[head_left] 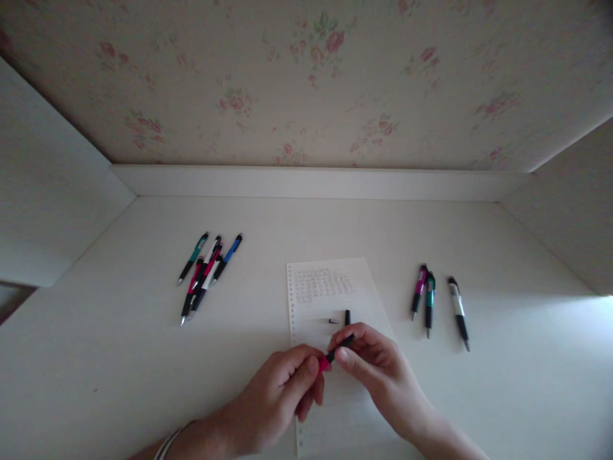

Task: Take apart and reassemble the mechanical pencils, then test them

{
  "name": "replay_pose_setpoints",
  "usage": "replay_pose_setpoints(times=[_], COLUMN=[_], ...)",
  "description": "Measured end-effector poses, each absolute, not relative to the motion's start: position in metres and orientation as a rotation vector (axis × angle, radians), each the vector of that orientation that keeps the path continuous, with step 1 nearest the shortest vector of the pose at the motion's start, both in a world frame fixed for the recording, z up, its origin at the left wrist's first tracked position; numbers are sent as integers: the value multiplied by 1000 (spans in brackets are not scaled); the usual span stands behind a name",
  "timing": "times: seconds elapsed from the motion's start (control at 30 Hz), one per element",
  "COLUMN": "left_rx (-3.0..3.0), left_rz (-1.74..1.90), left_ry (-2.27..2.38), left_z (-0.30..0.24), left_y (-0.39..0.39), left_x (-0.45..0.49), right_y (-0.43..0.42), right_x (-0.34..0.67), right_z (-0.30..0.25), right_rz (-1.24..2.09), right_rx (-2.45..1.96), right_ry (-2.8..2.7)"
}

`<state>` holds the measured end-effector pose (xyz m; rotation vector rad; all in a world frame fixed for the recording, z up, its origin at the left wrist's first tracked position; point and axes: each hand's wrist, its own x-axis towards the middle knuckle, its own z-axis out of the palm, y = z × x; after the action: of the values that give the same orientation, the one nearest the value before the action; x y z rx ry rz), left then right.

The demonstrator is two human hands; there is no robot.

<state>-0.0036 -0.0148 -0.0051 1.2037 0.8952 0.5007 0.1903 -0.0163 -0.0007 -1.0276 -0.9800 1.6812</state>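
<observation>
Above the paper, a pink and black pen (324, 365) is held between both hands. My left hand (278, 393) is closed around its pink barrel. The thumb and fingers of my right hand (376, 365) pinch the black part, which points up and to the right. Just beyond my fingers, a small silver cone-shaped pen tip (334, 321) and a short black tube, seemingly a pen grip (347, 317), rest on a sheet of lined paper (311, 332). Rows of handwriting cover the sheet's upper part. My fingers hide some of the pen.
A loose pile of several pens (204, 278) in green, pink, white and blue lies to the left. On the right are a purple pen (419, 291), a green pen (430, 303) and a white pen (458, 312). White panels and a floral wall (316, 83) border the white desk (119, 332).
</observation>
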Motion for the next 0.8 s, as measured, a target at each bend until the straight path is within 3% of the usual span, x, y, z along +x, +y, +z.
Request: replay_pose_setpoints(times=[0.8], left_rx=[1196], left_rz=[510], left_ry=[892], left_z=[-1], left_y=[-15], left_x=[-4], right_y=[-19], right_x=[189], right_z=[-5], right_rz=[1594], right_rx=[-987], right_ry=[-927])
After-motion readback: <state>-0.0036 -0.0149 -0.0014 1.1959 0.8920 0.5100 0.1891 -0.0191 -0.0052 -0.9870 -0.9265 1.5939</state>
